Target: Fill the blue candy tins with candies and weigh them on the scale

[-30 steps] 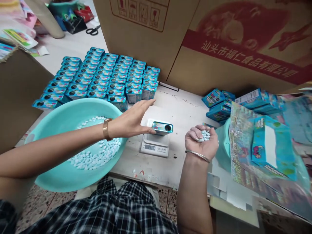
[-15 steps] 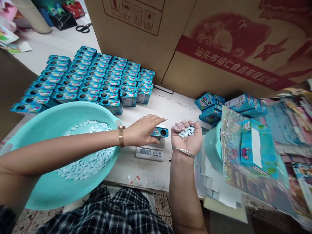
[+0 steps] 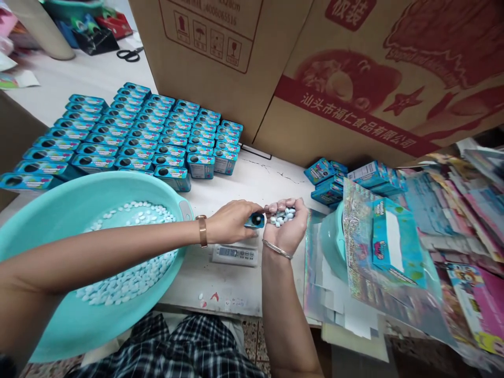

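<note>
My left hand is closed around a small blue candy box, gripped over the digital scale, whose display is lit. The box's top has a dark round hole facing up. Cupped palm-up right beside it, my right hand holds a heap of pale blue candies. Its fingertips are close to the box's hole end; whether they touch it I cannot tell. Under my left forearm lies a large turquoise basin with many more pale candies inside.
Rows of upright blue boxes stand behind the basin. Large cardboard cartons wall off the back. More blue boxes lie at the right, near a turquoise tub topped with a shiny plastic bag. Scissors lie far left.
My right hand with the candies has moved left, close up to the box in my left hand. The whole view has shifted slightly.
</note>
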Motion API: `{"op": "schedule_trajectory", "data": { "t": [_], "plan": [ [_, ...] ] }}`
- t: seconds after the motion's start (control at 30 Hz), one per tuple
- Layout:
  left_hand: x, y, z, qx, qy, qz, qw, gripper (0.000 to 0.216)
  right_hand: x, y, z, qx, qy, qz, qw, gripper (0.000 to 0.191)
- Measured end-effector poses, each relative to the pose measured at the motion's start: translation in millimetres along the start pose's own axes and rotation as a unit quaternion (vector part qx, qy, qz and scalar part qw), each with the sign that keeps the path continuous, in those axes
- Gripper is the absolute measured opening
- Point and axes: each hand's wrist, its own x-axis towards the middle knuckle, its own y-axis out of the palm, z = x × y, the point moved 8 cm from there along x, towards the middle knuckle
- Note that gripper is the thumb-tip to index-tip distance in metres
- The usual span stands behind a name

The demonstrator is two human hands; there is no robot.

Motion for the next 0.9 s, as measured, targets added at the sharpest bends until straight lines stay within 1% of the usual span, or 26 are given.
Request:
{"op": "schedule_trajectory", "data": {
  "t": [0.17, 0.67, 0.9],
  "plan": [
    [0.9, 1.9, 4.2, -0.011, -0.013, -0.015, 1.0, 0.043, -3.0, 1.6, 0.3, -0.023, -0.027, 0.01, 0.999, 0.028],
    [-0.4, 1.5, 6.9, -0.031, -0.027, -0.027, 0.999, 0.042, -3.7, 0.8, -1.4, -0.011, -0.044, -0.006, 0.999, 0.027],
    [-0.4, 0.8, 5.4, -0.014, -0.029, -0.027, 0.999, 0.041, -5.0, 0.3, -2.9, -0.014, -0.05, -0.007, 0.999, 0.029]
  ]
}}
